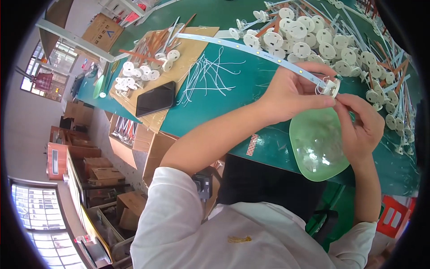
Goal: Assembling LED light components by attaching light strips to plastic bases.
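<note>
My left hand (291, 92) grips the end of a long white LED strip (251, 50) dotted with small yellow chips. At that end sits a white round plastic base (333, 88) with thin white wire around it. My right hand (362, 127) pinches the base's edge from the right, fingertips close to the left thumb. The strip stretches away to the far left over the table. Below both hands stands a translucent green bowl (313, 143) with small shiny contents that I cannot make out. Loose white wires (210, 76) lie left of my left hand.
A large heap of white round bases with strips (309, 38) covers the far right of the green table (201, 119). Cardboard (192, 51) on the left carries a smaller bunch of bases (139, 74) and a black phone (155, 99). A pink perforated piece (252, 145) lies near the front edge.
</note>
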Demonstrator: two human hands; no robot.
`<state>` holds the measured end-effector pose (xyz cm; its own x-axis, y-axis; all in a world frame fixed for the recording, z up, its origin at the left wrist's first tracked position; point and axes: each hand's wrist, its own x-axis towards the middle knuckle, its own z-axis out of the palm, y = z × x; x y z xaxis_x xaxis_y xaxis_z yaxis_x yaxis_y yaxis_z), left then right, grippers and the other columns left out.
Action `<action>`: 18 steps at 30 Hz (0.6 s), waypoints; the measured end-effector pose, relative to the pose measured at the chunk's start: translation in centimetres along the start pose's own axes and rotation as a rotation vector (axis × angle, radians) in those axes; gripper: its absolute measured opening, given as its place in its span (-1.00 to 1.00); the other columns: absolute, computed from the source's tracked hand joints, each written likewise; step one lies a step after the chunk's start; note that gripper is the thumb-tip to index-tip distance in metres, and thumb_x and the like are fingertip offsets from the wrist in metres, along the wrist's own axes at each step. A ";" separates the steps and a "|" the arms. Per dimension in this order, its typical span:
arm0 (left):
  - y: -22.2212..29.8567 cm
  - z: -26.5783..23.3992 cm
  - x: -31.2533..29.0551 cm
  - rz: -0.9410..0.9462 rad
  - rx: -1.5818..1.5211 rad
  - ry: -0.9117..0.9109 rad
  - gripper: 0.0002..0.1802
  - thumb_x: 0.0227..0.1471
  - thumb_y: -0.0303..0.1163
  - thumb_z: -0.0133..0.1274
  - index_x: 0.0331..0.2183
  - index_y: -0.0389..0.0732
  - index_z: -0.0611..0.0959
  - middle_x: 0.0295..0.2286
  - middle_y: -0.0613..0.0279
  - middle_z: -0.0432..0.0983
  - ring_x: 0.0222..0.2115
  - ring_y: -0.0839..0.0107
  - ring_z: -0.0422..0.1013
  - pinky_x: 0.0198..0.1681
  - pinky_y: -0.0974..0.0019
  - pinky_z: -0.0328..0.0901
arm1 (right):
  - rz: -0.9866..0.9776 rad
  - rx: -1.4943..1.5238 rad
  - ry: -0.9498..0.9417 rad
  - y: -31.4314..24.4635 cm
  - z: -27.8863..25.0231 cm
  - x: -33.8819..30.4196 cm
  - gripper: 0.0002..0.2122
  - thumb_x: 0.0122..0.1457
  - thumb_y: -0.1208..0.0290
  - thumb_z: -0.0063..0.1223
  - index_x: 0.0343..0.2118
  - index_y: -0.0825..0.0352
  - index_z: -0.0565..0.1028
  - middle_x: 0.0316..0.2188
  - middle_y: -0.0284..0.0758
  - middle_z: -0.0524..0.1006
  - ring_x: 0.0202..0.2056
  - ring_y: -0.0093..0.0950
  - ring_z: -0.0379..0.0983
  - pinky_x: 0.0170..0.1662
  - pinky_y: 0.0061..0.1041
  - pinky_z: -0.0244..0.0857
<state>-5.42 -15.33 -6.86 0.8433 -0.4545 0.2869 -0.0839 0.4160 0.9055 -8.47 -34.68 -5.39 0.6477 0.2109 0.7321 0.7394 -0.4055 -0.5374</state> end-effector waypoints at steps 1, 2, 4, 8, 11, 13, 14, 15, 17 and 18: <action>-0.2 0.0 0.1 0.011 -0.009 -0.011 -0.42 -0.09 -0.59 0.27 0.02 -0.27 0.48 -0.09 0.07 0.54 -0.10 0.41 0.48 0.00 0.29 0.39 | -0.056 -0.052 0.005 0.0 -0.1 0.1 -0.88 0.00 0.68 0.23 -0.35 0.44 0.59 -0.43 -0.24 0.62 -0.43 -0.45 0.58 -0.32 -0.59 0.42; -0.1 0.0 0.1 0.010 -0.011 -0.013 -0.42 -0.09 -0.59 0.27 0.02 -0.27 0.48 -0.09 0.07 0.54 -0.10 0.41 0.48 0.00 0.29 0.39 | -0.055 -0.055 0.006 -0.1 -0.1 0.1 -0.88 0.00 0.68 0.23 -0.35 0.44 0.59 -0.43 -0.24 0.62 -0.43 -0.45 0.58 -0.32 -0.59 0.42; -0.3 0.6 0.1 -0.012 0.069 -0.022 -0.44 -0.08 -0.59 0.26 0.00 -0.27 0.48 -0.08 0.06 0.53 -0.10 0.40 0.48 -0.02 0.30 0.39 | -0.073 -0.165 0.002 -0.7 -0.7 -0.4 -0.85 0.01 0.74 0.19 -0.32 0.46 0.56 -0.40 -0.21 0.61 -0.39 -0.47 0.56 -0.29 -0.61 0.42; -1.0 -0.1 0.1 0.019 -0.137 0.051 -0.50 -0.05 -0.60 0.23 -0.02 -0.28 0.49 -0.10 0.04 0.52 -0.16 0.38 0.51 -0.07 0.33 0.42 | -0.249 -0.232 0.045 0.5 0.3 0.3 -0.83 -0.06 0.69 0.24 -0.36 0.40 0.58 -0.45 -0.21 0.60 -0.45 -0.34 0.56 -0.36 -0.57 0.43; -0.8 -0.4 -0.3 0.034 -0.298 -0.050 -0.47 0.03 -0.60 0.14 0.05 -0.32 0.38 0.05 -0.17 0.37 0.05 0.08 0.38 0.15 0.05 0.26 | -0.308 -0.067 0.120 1.4 1.0 0.3 -0.83 -0.10 0.65 0.25 -0.38 0.37 0.59 -0.48 -0.24 0.60 -0.49 -0.33 0.55 -0.44 -0.53 0.42; -0.8 -0.3 -0.6 0.019 -0.289 -0.038 -0.45 0.03 -0.57 0.14 0.07 -0.30 0.36 0.08 -0.19 0.33 0.07 0.08 0.36 0.16 0.04 0.24 | -0.298 -0.058 0.149 1.2 0.9 0.3 -0.83 -0.10 0.65 0.25 -0.38 0.37 0.59 -0.49 -0.24 0.60 -0.50 -0.33 0.54 -0.46 -0.53 0.42; -0.9 -0.4 -0.7 0.016 -0.285 -0.032 -0.44 0.04 -0.56 0.15 0.08 -0.29 0.36 0.08 -0.20 0.32 0.07 0.07 0.35 0.16 0.04 0.24 | -0.310 -0.020 0.160 1.1 0.9 0.2 -0.83 -0.09 0.64 0.25 -0.37 0.36 0.60 -0.49 -0.25 0.59 -0.51 -0.34 0.54 -0.47 -0.53 0.41; -1.0 -0.4 -0.8 -0.002 -0.284 -0.050 -0.44 0.04 -0.56 0.15 0.08 -0.29 0.36 0.08 -0.20 0.32 0.07 0.07 0.35 0.16 0.04 0.24 | -0.330 -0.053 0.166 1.1 0.8 0.1 -0.80 -0.13 0.66 0.24 -0.36 0.37 0.60 -0.46 -0.25 0.60 -0.50 -0.34 0.53 -0.46 -0.51 0.42; -1.0 -0.5 -0.8 0.023 -0.189 -0.026 -0.43 0.05 -0.53 0.15 0.09 -0.27 0.34 0.10 -0.19 0.30 0.09 0.06 0.34 0.17 0.04 0.24 | -0.343 -0.092 0.162 1.3 0.7 -0.1 -0.78 -0.15 0.66 0.23 -0.36 0.36 0.60 -0.44 -0.25 0.60 -0.48 -0.34 0.54 -0.45 -0.50 0.43; -1.0 -0.6 -0.7 0.008 -0.188 -0.037 -0.43 0.05 -0.53 0.15 0.09 -0.27 0.34 0.10 -0.19 0.30 0.09 0.06 0.34 0.17 0.04 0.24 | -0.370 -0.116 0.138 1.4 0.7 -0.2 -0.76 -0.17 0.67 0.22 -0.35 0.36 0.61 -0.42 -0.26 0.60 -0.46 -0.34 0.54 -0.44 -0.49 0.43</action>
<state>-5.63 -15.00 -8.15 0.8223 -0.4783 0.3083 0.0133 0.5578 0.8299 -7.46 -34.65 -6.61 0.3058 0.2434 0.9205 0.8870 -0.4242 -0.1825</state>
